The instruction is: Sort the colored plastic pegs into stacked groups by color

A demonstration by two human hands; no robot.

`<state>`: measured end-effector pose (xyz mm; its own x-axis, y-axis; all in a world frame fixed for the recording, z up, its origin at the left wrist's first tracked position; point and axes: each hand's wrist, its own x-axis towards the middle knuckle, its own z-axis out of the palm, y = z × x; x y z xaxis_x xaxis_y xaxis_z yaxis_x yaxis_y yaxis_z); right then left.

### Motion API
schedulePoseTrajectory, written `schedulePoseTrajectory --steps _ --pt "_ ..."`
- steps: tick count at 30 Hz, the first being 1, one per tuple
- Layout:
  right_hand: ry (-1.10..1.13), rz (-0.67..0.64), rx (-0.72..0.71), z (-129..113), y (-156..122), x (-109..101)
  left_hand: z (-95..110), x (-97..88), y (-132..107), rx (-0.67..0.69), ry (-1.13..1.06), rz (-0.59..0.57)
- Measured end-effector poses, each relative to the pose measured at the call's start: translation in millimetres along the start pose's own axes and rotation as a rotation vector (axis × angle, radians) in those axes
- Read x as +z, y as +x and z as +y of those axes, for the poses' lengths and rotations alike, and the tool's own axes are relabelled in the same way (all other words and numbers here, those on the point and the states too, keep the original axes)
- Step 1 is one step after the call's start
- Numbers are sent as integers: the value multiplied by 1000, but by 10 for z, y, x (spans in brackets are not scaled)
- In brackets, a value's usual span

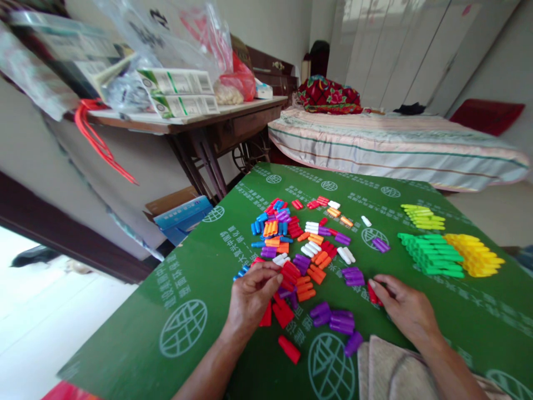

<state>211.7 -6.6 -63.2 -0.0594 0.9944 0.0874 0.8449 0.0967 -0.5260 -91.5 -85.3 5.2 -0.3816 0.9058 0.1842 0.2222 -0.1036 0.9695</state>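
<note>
Small bullet-shaped plastic tubes, many joined side by side in short rows, lie in a mixed pile on a green table (137, 355). My left hand (253, 293) is closed at the pile's near left, thumb and fingertips pinching a red tube cluster (290, 273). Close to it are orange tubes (305, 289) and another red cluster (283, 312). On the right, my right hand (406, 308) pinches a red tube piece (372, 294), partly hidden by the fingers. Purple tubes (353, 276) lie just left of that hand, with more purple clusters (342, 321) nearer me.
Sorted stacks of green tubes (431, 254), yellow tubes (474, 255) and lime tubes (422, 216) stand at the right. A beige cloth (385, 366) lies at the near edge. Beyond are a bed (387, 139) and a side table (250, 114) with boxes and bags.
</note>
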Motion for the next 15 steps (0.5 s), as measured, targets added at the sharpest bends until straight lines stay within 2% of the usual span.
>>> schedulePoseTrajectory --steps 6,15 --pt "9 -9 17 -23 -7 -12 7 -7 -3 -29 4 21" --pt "-5 9 -13 0 -6 -1 37 10 -36 -126 -64 -20"
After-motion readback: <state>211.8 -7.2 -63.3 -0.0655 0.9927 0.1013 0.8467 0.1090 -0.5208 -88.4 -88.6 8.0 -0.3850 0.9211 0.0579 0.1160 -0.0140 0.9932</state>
